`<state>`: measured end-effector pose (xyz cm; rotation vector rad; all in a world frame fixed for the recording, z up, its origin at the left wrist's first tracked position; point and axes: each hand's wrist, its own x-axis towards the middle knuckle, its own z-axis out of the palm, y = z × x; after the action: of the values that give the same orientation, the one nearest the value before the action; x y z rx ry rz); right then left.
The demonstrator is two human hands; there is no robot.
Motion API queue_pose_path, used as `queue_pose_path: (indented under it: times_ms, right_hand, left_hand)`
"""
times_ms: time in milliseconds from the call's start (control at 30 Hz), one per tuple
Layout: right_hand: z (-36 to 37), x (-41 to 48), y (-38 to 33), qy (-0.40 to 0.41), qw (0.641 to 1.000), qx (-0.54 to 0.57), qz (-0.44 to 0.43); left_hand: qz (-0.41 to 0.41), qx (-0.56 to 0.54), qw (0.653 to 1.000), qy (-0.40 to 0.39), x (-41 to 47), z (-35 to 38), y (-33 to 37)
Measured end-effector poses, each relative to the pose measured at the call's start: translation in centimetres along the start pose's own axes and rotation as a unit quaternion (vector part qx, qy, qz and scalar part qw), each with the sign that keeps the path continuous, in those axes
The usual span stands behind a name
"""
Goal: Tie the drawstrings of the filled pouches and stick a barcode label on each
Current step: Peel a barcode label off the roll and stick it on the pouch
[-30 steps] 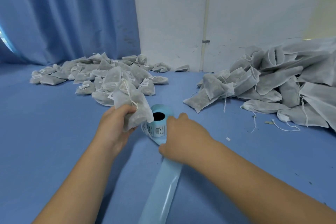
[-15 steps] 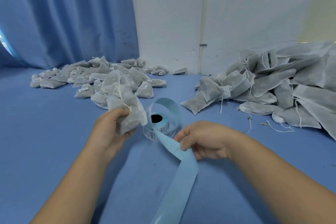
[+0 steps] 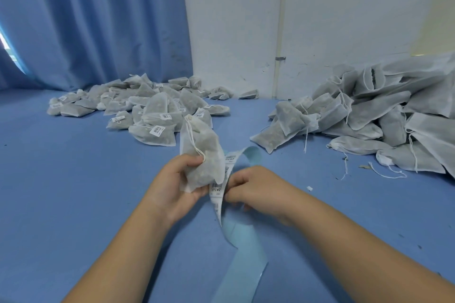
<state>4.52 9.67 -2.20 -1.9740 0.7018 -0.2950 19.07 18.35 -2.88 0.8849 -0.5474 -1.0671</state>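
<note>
Left hand (image 3: 176,188): gripping tied pouch (image 3: 200,155), upright.
Right hand (image 3: 251,188): pinching label strip (image 3: 218,190) beside pouch.

The pouch (image 3: 202,155) in the left hand (image 3: 172,189) is thin white non-woven cloth, matt and half sheer, so a grey-brown filling shows through. Its drawstring (image 3: 190,135) is thin white cord. The label strip (image 3: 242,253) is pale blue backing paper with a smooth, slightly glossy face, and the labels (image 3: 216,188) on it are matt white paper printed in black. The surface (image 3: 73,192) looks like matt blue cloth. The labelled heap (image 3: 152,110) toward its far left corner and the unlabelled heap (image 3: 369,115) along its right edge are the same sheer fabric. The curtain (image 3: 86,19) is soft blue cloth; the wall (image 3: 234,19) is matt white and scuffed.
</note>
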Motion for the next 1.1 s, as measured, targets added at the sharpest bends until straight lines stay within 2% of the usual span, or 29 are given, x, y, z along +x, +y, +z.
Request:
queue_pose_path:
  times_ms: [100,167,267,333,467,567,733,800,967,1100]
  right_hand:
    - [-0.2,-0.3,-0.4,-0.055,0.991,0.121,0.026]
    - [-0.2,-0.7,-0.7,-0.077,0.990,0.118,0.019]
    - [0.3,-1.1,-0.8,-0.048,0.996,0.077,0.010]
    - [0.9,-1.2,-1.1,-0.041,0.994,0.103,0.012]
    - [1.6,-1.3,-1.5,-0.083,0.961,0.265,0.002]
    - [0.9,-1.4,-0.8,-0.108,0.932,0.344,-0.022]
    - [-0.2,-1.7,1.3,-0.064,0.910,0.409,-0.011]
    - [-0.2,-1.6,1.9,-0.047,0.903,0.428,-0.017]
    - [-0.4,-1.3,2.0,0.005,0.880,0.474,-0.036]
    - [-0.5,-1.0,2.1,0.037,0.865,0.498,-0.047]
  left_hand:
    - [0.026,0.018,0.999,-0.003,-0.1,0.9,0.5]
    - [0.036,0.038,0.999,0.008,0.0,1.3,1.0]
    - [0.046,0.061,0.997,0.020,0.3,1.9,1.8]
    - [0.050,0.067,0.996,0.005,0.4,2.4,2.4]
    - [0.056,0.022,0.998,-0.025,0.2,3.6,3.1]
    - [0.079,0.058,0.995,0.025,0.2,3.1,3.6]
    - [0.109,0.177,0.970,0.122,0.2,0.7,2.7]
    - [0.117,0.218,0.959,0.139,0.1,-0.1,1.9]
    - [0.148,0.331,0.924,0.121,-0.7,-0.6,0.0]
    - [0.097,0.362,0.923,0.082,-1.6,-0.4,-1.3]
